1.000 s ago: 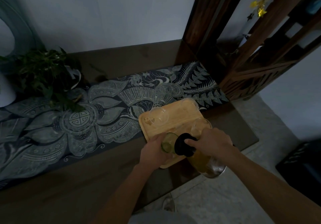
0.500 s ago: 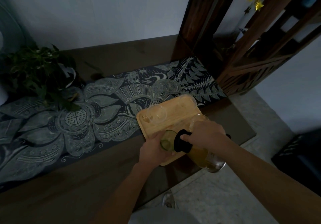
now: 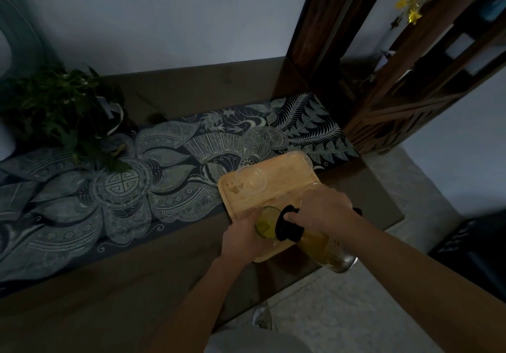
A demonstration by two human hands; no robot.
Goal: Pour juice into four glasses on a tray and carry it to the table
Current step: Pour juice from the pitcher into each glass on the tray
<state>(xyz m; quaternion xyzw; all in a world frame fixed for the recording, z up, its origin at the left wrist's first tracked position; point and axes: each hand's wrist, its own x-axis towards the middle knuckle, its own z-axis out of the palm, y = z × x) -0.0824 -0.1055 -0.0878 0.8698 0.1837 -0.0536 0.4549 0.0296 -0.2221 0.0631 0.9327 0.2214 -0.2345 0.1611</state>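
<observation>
A light wooden tray (image 3: 282,185) lies on the dark counter at its right end. My left hand (image 3: 241,236) grips a glass (image 3: 265,222) at the tray's near edge, with yellow-green juice in it. My right hand (image 3: 321,209) holds a glass juice jug (image 3: 325,251) by its handle, tipped left so its black lid (image 3: 287,225) sits at the glass rim. An empty clear glass (image 3: 250,180) stands at the tray's far left. Another glass rim (image 3: 315,188) shows just beyond my right hand. A further glass at the tray's far corner is faint.
A patterned dark runner (image 3: 137,188) covers the counter. A leafy pot plant (image 3: 63,114) stands at the far left. A dark wooden shelf unit (image 3: 397,78) rises at the right. Pale tiled floor (image 3: 356,298) lies below the counter's near edge.
The jug has tipped a little further toward the glass and juice has risen in it. Both hands keep their grips; the view shifted slightly.
</observation>
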